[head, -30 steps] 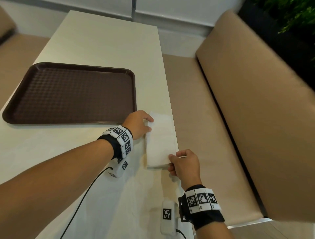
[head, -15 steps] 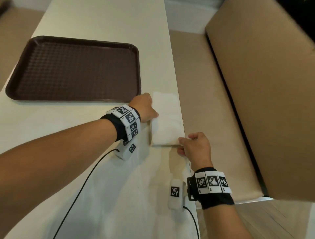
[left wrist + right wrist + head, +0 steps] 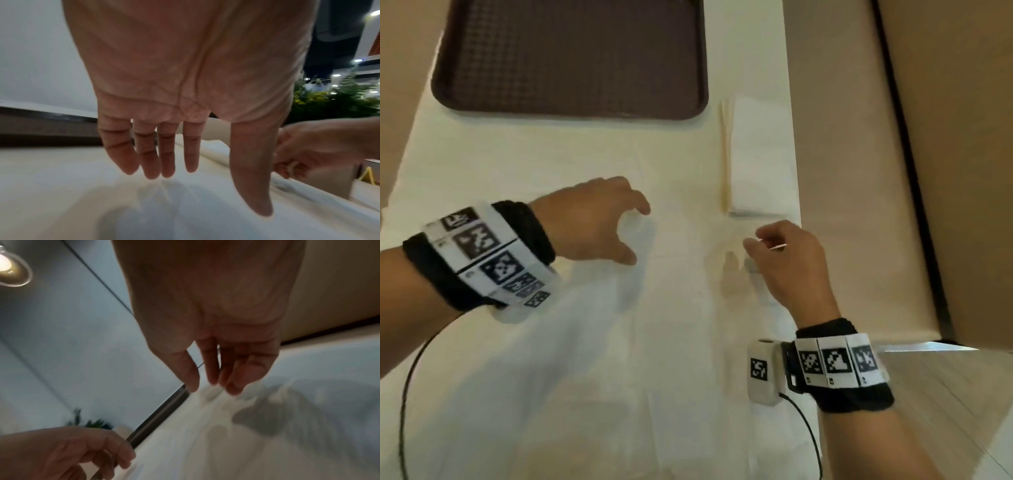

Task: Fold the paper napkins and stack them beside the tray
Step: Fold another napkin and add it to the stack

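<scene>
A stack of folded white napkins [image 3: 760, 157] lies by the table's right edge, just right of the empty brown tray [image 3: 571, 51]. Nearer me a large unfolded napkin [image 3: 592, 359] is spread flat with faint creases. My left hand [image 3: 637, 236] hovers over it, thumb and fingers spread and holding nothing; the left wrist view shows the left hand [image 3: 213, 191] with straight fingers above the white sheet. My right hand [image 3: 753, 246] sits just below the stack's near end. Its loosely bent fingertips [image 3: 211, 378] hang close over the sheet, and I see nothing held.
The pale table [image 3: 750, 68] ends right beside the stack. Past that edge run a tan bench seat [image 3: 842, 205] and its backrest [image 3: 962, 171]. A black cable [image 3: 404, 394] trails from my left wrist across the near left of the table.
Both hands have let go of the folded napkin stack and drawn back toward me, the left one moving left. The stack stays beside the tray. My head has tipped down.
</scene>
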A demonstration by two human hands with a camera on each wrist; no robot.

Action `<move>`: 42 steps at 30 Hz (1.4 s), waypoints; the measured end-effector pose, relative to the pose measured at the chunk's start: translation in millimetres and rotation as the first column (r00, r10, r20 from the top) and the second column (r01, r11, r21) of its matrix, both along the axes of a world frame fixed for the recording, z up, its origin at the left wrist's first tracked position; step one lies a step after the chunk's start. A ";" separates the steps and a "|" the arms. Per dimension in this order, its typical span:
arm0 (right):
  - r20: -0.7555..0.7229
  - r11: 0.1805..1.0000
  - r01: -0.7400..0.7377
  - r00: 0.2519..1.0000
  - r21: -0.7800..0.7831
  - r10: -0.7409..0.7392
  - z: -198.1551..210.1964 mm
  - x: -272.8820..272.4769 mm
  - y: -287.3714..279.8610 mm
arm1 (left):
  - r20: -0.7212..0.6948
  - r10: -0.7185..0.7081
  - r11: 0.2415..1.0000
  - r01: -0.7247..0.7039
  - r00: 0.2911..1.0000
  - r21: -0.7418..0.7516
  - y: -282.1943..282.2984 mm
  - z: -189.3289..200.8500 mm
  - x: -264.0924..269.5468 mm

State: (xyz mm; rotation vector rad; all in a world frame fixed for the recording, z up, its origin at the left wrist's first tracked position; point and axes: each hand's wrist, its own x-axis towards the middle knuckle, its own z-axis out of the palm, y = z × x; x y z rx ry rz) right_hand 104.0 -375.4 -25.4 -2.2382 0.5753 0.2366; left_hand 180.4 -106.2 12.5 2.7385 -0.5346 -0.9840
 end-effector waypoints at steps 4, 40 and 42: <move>-0.049 0.984 -0.178 0.983 0.024 0.179 -9.9 -10.3 44.6 | -0.021 -0.031 0.998 0.032 0.999 0.045 32.9 -18.7 -61.0; 0.106 0.999 -0.039 0.994 -0.006 0.039 11.5 19.3 126.6 | 0.058 0.148 0.952 -0.126 0.987 -0.280 68.1 -52.9 -117.6; 0.180 0.997 -0.069 0.981 -0.019 0.072 20.0 18.6 130.8 | 0.059 0.166 0.940 -0.140 0.984 -0.310 69.2 -49.3 -117.0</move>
